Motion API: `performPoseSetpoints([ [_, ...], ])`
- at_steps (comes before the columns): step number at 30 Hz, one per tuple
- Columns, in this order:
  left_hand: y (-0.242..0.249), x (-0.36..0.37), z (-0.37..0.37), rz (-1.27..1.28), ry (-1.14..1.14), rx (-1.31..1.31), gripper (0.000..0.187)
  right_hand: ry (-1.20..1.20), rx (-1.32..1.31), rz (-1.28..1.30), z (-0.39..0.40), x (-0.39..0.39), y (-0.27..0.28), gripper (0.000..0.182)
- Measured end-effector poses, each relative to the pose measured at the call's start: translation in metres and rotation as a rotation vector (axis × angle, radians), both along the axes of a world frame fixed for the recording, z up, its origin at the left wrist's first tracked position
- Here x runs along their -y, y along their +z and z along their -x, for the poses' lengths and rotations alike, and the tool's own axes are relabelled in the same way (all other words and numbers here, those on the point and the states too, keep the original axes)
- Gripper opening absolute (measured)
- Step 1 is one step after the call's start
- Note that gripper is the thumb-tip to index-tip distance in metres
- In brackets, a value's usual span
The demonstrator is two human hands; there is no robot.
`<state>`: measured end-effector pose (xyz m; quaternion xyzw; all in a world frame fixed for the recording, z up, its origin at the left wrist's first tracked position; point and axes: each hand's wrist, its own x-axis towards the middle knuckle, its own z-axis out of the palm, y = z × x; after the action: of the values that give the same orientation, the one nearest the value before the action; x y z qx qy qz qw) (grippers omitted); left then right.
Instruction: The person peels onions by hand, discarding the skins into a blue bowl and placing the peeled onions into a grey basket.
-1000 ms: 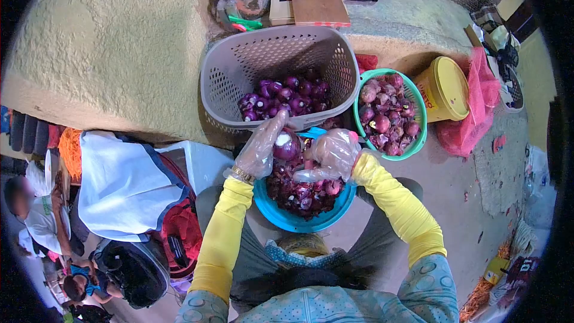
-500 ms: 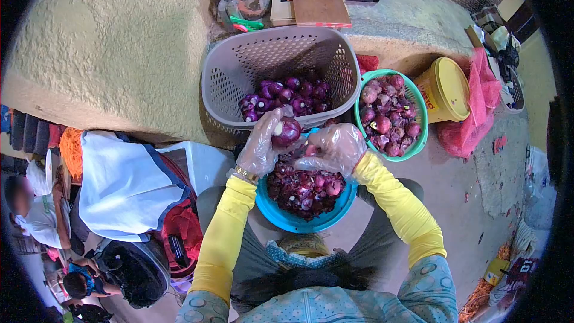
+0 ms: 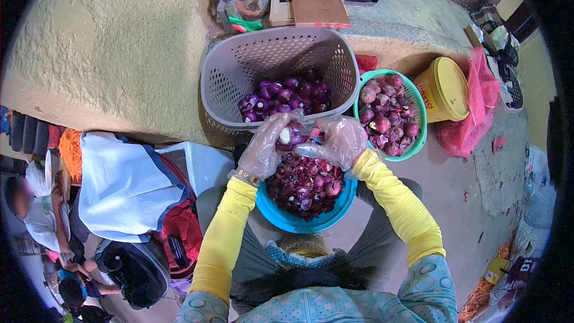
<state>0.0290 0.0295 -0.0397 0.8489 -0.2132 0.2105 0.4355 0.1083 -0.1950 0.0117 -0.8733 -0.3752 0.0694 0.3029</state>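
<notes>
In my left hand (image 3: 267,143), gloved in clear plastic, is a red onion (image 3: 289,137) with a pale cut end showing. My right hand (image 3: 342,141), gloved the same way, is closed at the onion's right side. A small orange-red piece shows between its thumb and fingers; I cannot tell what it belongs to. Both hands are over a blue basin (image 3: 299,225) of onion skins (image 3: 302,188). Just beyond them, peeled red onions (image 3: 286,94) lie in a grey perforated basket (image 3: 224,84). Unpeeled onions (image 3: 388,113) fill a green basket (image 3: 423,121) on the right.
A yellow lidded bucket (image 3: 451,90) and pink mesh sack (image 3: 472,113) stand right of the baskets. Behind lie a brown board (image 3: 320,3) and green-handled scissors (image 3: 248,25). White cloth (image 3: 125,185) covers things at left, where other people (image 3: 45,215) are.
The onion has turned in my left hand, its pale end now facing up and nearer me. My right hand has come up against it, the orange-red piece now showing.
</notes>
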Motion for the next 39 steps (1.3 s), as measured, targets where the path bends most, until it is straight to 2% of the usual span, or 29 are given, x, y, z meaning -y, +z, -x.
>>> performPoseSetpoints([
  [6, 0.005, 0.001, 0.0, -0.033, -0.002, -0.058, 0.066, 0.009, 0.016, 0.037, 0.0, 0.0, -0.001, 0.06],
  [9, 0.008, 0.002, 0.001, -0.024, -0.015, -0.017, 0.063, 0.014, -0.042, 0.104, 0.0, 0.0, -0.002, 0.057],
  [13, 0.01, 0.002, 0.002, -0.021, 0.005, -0.035, 0.056, 0.013, -0.011, 0.044, 0.001, 0.0, 0.0, 0.056],
  [15, 0.006, 0.001, 0.002, 0.001, 0.007, -0.053, 0.055, 0.093, -0.003, 0.157, -0.001, 0.0, -0.001, 0.059],
  [17, 0.001, -0.002, 0.001, 0.114, -0.011, -0.211, 0.079, 0.15, -0.029, 0.145, -0.001, 0.0, 0.0, 0.06],
  [18, -0.016, -0.007, -0.003, 0.114, -0.011, -0.211, 0.079, 0.207, -0.056, 0.132, -0.002, 0.0, 0.0, 0.061],
  [20, -0.056, -0.019, -0.013, 0.741, -0.055, -0.693, 0.065, 0.232, -0.023, 0.16, -0.001, 0.0, 0.002, 0.062],
  [21, -0.046, -0.016, -0.01, 0.741, -0.054, -0.693, 0.065, 0.216, -0.026, 0.129, -0.001, 0.001, 0.003, 0.062],
  [23, -0.01, -0.006, -0.002, 0.208, -0.005, -0.259, 0.043, 0.2, -0.03, 0.098, -0.002, 0.002, 0.006, 0.062],
  [24, -0.003, -0.005, -0.001, 0.208, -0.006, -0.259, 0.043, 0.15, -0.035, 0.098, -0.002, 0.003, 0.01, 0.057],
  [26, 0.003, -0.003, -0.001, -0.009, 0.076, 0.008, 0.033, 0.1, -0.041, 0.097, -0.002, 0.004, 0.012, 0.054],
  [27, 0.0, -0.001, -0.002, -0.008, 0.075, 0.009, 0.033, 0.052, -0.021, 0.072, -0.001, 0.004, 0.012, 0.056],
  [29, -0.007, 0.004, -0.006, 0.755, 0.025, -0.628, 0.035, 0.004, -0.001, 0.047, -0.001, 0.005, 0.01, 0.057],
  [31, 0.0, 0.01, -0.005, 0.82, 0.039, -0.662, 0.035, -0.001, 0.024, 0.03, -0.001, 0.004, 0.006, 0.063],
  [36, -0.01, 0.007, -0.006, 0.975, 0.066, -0.711, 0.035, -0.002, -0.001, 0.015, 0.0, 0.002, 0.005, 0.061],
  [38, -0.009, 0.002, -0.002, -0.041, 0.143, -0.021, 0.034, -0.004, 0.0, 0.003, 0.001, 0.001, 0.005, 0.06],
  [39, -0.011, 0.004, -0.003, -0.041, 0.144, -0.021, 0.034, -0.004, -0.003, -0.002, 0.001, 0.001, 0.005, 0.058],
])
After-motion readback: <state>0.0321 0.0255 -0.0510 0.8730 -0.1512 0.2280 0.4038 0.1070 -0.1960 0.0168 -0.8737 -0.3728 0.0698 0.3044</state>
